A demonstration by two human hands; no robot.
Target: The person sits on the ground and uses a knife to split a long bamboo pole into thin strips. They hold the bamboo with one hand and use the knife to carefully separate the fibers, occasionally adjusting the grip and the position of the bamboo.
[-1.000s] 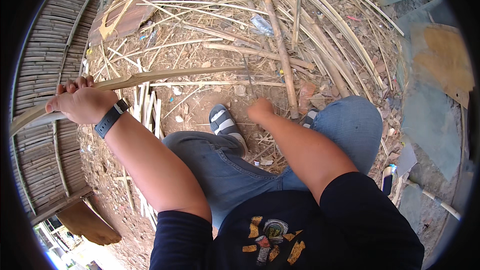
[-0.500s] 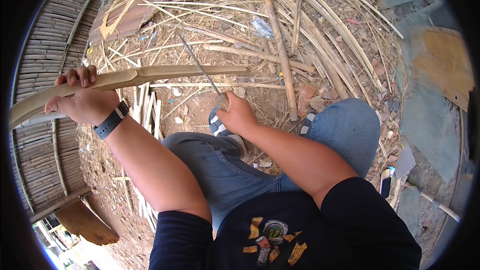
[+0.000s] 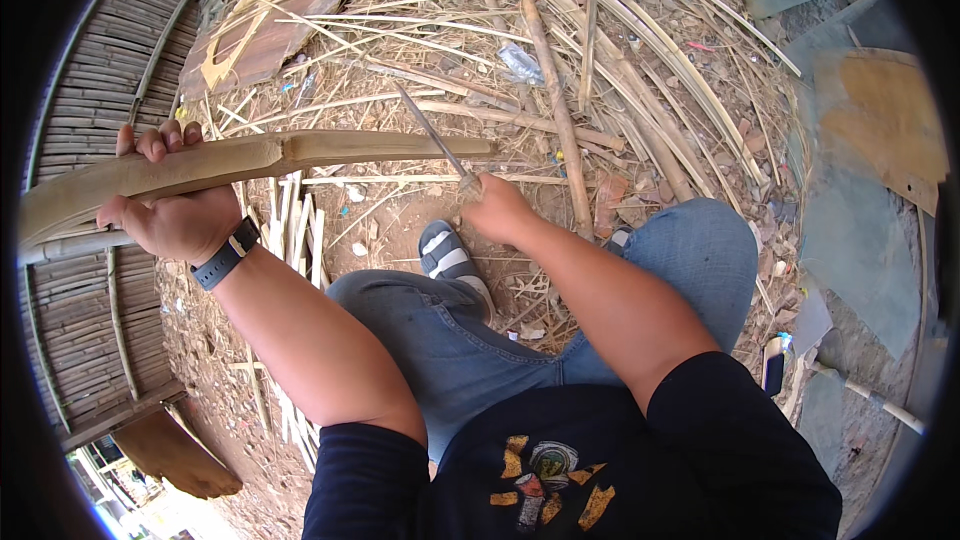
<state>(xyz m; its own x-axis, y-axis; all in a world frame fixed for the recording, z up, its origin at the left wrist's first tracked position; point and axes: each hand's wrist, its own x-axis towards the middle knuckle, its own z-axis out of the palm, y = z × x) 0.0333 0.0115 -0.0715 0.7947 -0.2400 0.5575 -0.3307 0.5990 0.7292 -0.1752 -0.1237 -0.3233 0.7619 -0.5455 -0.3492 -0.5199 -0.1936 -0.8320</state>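
Observation:
A long split bamboo piece with a joint near its middle reaches from the left rim to above my sandalled foot. My left hand is wrapped round its left part, thumb below and fingers over the top; a dark watch is on that wrist. My right hand is closed round the handle of a knife, its fingers partly hidden. The narrow grey blade slants up and to the left, crossing the bamboo near its right end. Whether the edge touches the bamboo I cannot tell.
Bamboo poles and thin strips lie over the straw-strewn ground ahead. Pale strips are heaped beside my left arm. A bamboo-slat wall stands at the left. Grey sheets and a phone lie to the right.
My right hand and the knife have moved right and slightly away from me, toward the bamboo's right end. My left hand keeps its hold, shifted slightly with the bamboo.

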